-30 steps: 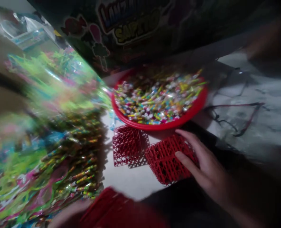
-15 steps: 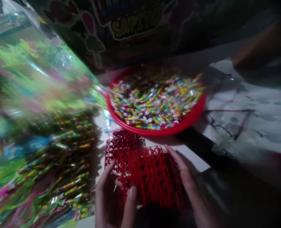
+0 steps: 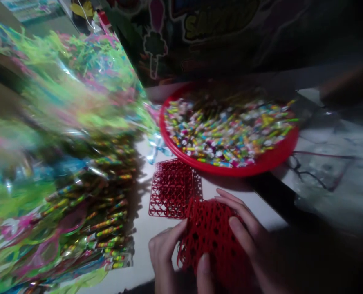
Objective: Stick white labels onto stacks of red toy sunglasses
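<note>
Between my two hands is a red plastic lattice grid (image 3: 216,241), its face full of small holes and blurred by motion. My left hand (image 3: 169,253) grips its left side, thumb on the near face. My right hand (image 3: 249,232) holds the right side, with the thumb bent over the face and the other fingers along the far edge. Just beyond, more red lattice grids (image 3: 169,190) lie stacked on the white table (image 3: 143,232). A red basin (image 3: 206,166) filled with small colourful pieces (image 3: 224,130) stands behind them.
Bundles of banded colourful sticks (image 3: 108,228) and pink and green plastic glasses (image 3: 45,255) spread along the left. Clear bags of bright strips (image 3: 86,77) lie behind. A dark printed box (image 3: 218,49) stands at the back. Eyeglasses (image 3: 316,175) and clear plastic lie right.
The view has swung left, so the basin and stack appear further right. The held grid has come away from the stack, toward me, and tilted; my right thumb now lies over its face.
</note>
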Demonstrator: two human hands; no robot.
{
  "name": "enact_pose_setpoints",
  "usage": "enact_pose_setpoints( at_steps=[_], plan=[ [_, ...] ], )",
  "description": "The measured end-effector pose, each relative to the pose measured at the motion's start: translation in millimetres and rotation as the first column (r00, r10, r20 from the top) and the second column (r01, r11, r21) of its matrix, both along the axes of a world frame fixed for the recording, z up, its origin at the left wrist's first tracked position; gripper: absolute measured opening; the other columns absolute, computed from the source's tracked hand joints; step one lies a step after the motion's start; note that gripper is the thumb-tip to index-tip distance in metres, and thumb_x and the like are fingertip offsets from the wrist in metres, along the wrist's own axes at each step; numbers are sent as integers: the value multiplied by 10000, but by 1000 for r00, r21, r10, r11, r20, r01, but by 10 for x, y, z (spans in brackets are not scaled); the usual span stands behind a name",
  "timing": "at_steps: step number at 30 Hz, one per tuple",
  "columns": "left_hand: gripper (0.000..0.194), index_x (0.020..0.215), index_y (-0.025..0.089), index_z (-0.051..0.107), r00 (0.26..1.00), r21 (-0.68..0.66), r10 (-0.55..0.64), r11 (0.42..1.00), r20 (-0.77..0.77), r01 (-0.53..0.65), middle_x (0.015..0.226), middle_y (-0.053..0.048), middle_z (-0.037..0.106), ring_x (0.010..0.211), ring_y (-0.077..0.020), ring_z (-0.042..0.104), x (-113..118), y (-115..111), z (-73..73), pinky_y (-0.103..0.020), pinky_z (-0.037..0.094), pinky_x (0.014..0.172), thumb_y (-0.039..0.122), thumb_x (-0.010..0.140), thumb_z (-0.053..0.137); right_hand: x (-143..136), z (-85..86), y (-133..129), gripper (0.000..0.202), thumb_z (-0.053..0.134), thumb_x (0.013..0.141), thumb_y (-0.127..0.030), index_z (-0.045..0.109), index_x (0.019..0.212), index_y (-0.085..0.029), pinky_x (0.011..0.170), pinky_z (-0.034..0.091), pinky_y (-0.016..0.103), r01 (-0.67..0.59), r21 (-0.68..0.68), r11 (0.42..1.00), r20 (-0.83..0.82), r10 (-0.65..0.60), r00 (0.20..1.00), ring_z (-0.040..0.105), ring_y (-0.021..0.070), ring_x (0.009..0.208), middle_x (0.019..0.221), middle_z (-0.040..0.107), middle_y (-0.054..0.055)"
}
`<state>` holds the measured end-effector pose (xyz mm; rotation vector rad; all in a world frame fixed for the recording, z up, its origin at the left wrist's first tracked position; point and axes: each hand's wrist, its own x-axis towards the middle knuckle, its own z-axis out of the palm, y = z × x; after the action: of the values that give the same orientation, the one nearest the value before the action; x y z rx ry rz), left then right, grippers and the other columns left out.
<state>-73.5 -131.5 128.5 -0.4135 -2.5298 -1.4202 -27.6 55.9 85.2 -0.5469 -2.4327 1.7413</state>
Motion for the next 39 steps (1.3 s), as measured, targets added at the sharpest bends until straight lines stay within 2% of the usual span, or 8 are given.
enact_pose_setpoints(
  at_steps=[3,7,14,19,24,29,33,39],
  plan=[
    [651,1557,288,614,994,-83,-77,994,-76,71,1435,-145,638,1325,-386,662,-47,-39,-86,-495,653,942,485,958,774,-20,63,-46,433,463,1153,-483,654,1522,-360,1273,528,547,45,-34,998,5,-45,999,566,311,1557,1688,590,20],
    [904,1674,360,449,971,-39,-238,971,-38,236,1608,-140,590,1418,-398,659,-2,-60,-255,-527,674,1004,600,896,841,-70,239,-171,324,540,1136,-518,749,1326,-359,1351,360,551,238,-110,965,-30,-242,970,555,302,1530,1634,623,16],
    [729,1386,208,622,960,68,-187,976,-209,205,1470,-165,608,1406,-324,665,25,-40,-424,-482,588,1168,653,870,884,-139,331,-379,352,492,1148,-500,769,1082,-295,1220,431,531,390,-322,863,-108,-442,890,636,310,1378,1459,704,58],
    [672,1211,194,639,932,39,-142,986,-334,164,1242,-84,525,1363,-353,678,-82,-54,-542,-528,609,1151,646,809,933,-204,414,-320,359,599,1081,-576,785,1162,-279,1215,488,568,307,-115,945,-212,-325,922,659,355,1381,1354,771,103],
    [825,1317,191,565,928,27,-187,978,-323,206,1381,-145,492,1478,-421,606,-29,-61,-585,-613,578,1201,684,767,932,-232,504,-147,512,650,1013,-685,771,1302,-281,1189,529,596,198,129,972,-223,-166,960,643,403,1423,1418,749,130],
    [742,1477,237,450,943,114,-274,948,-189,299,1704,-255,405,1611,-423,478,94,-20,-607,-635,602,1172,449,926,900,-211,514,-64,580,681,987,-700,739,1390,-288,1194,529,604,95,256,962,-174,-51,983,598,428,1480,1498,705,135],
    [728,1512,252,464,965,177,-165,963,-203,202,1545,-182,524,1514,-372,585,181,45,-660,-607,596,1191,278,927,897,-193,492,-54,644,701,968,-709,700,1460,-295,1196,529,609,44,298,954,-152,2,988,561,446,1518,1555,665,136],
    [842,1594,247,457,957,173,-162,963,-239,206,1460,-141,501,1521,-363,574,162,-14,-664,-607,518,1271,327,900,928,94,344,136,826,711,934,-754,551,1613,-313,1214,512,624,-104,478,872,-101,172,980,475,476,1583,1689,535,137]
  ],
)
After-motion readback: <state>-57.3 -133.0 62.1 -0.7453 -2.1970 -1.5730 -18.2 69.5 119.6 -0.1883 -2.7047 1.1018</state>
